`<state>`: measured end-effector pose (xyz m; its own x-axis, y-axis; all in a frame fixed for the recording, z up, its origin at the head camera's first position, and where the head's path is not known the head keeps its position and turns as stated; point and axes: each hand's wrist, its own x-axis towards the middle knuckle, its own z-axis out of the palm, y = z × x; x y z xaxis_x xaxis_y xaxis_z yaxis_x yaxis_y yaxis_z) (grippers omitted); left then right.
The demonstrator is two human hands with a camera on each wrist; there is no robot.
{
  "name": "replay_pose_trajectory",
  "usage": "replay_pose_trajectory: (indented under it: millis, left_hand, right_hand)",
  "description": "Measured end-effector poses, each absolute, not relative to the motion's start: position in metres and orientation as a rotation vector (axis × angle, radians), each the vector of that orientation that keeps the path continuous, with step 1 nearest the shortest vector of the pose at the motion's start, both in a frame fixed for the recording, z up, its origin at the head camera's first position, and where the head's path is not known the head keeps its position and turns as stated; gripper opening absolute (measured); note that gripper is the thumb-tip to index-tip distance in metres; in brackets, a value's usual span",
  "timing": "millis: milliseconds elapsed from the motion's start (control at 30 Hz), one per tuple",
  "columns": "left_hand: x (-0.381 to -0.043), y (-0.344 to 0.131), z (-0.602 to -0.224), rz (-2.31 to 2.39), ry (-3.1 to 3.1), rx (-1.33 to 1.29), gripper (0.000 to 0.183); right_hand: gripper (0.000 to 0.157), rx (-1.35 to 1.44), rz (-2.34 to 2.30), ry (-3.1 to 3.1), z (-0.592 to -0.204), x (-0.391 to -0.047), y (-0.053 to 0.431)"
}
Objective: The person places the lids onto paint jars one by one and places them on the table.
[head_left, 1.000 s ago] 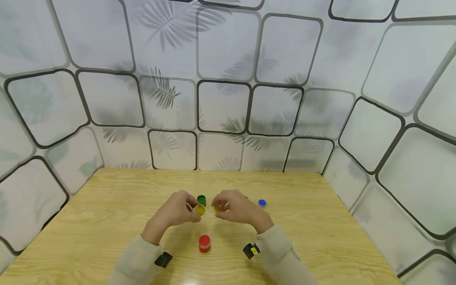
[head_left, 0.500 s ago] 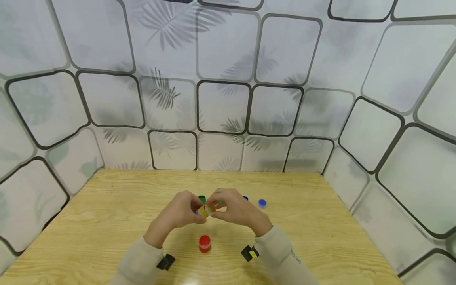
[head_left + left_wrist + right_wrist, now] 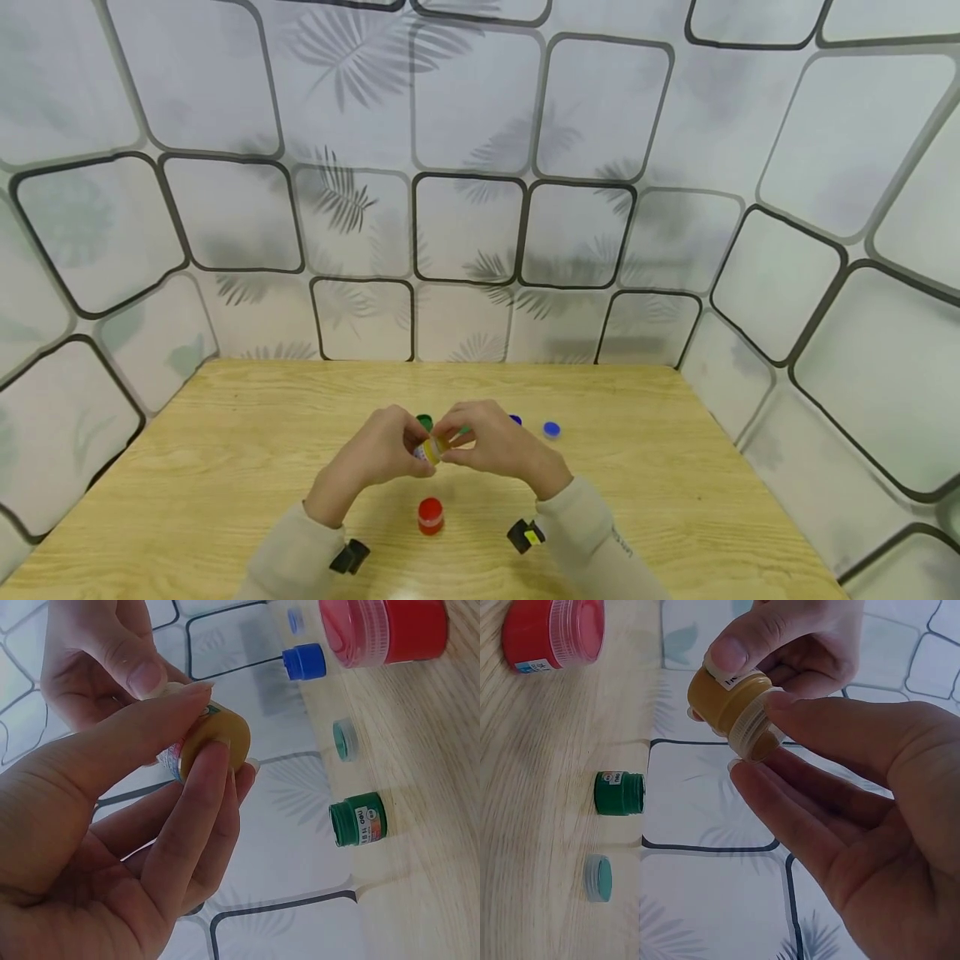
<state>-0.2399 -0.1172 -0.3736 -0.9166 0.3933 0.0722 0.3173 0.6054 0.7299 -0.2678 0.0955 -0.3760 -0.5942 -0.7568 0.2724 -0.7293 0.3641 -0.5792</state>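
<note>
Over the middle of the table, my left hand (image 3: 384, 446) grips a small jar of yellow paint (image 3: 724, 697) by its body, fingers against its base. The jar is tilted with its mouth towards my right hand (image 3: 491, 442). Thumb and fingers of that hand pinch a clear lid (image 3: 754, 735) with yellow paint inside, which sits over the jar's mouth. Whether its thread has caught cannot be seen. Beyond the hands stands an uncapped green paint jar (image 3: 617, 793), and its lid (image 3: 598, 878) lies apart from it.
A capped red paint jar (image 3: 431, 517) stands on the wooden table (image 3: 225, 467), nearer than the hands. To the right at the back are a blue paint jar (image 3: 304, 661) and a blue lid (image 3: 552, 430). Patterned cloth walls (image 3: 472, 225) enclose the table's back and sides.
One second ago the yellow jar and its lid were apart. The hands have come together, and the lid now meets the jar's mouth. Over the last half second they have barely moved.
</note>
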Motion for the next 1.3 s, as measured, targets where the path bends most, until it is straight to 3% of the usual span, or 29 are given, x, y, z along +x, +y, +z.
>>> replay_pose_trajectory:
  millis: [667, 1300]
  left_hand:
    - [-0.2362, -0.1156, -0.3711, 1.171, 2.765, 0.632, 0.030]
    - [-0.2365, -0.1144, -0.3719, 1.156, 2.754, 0.689, 0.019]
  right_hand:
    - [0.022, -1.287, -1.054, 2.548, -0.3767, -0.2670, 0.0953]
    - [0.016, -1.267, -1.039, 2.533, -0.3748, -0.2662, 0.0958]
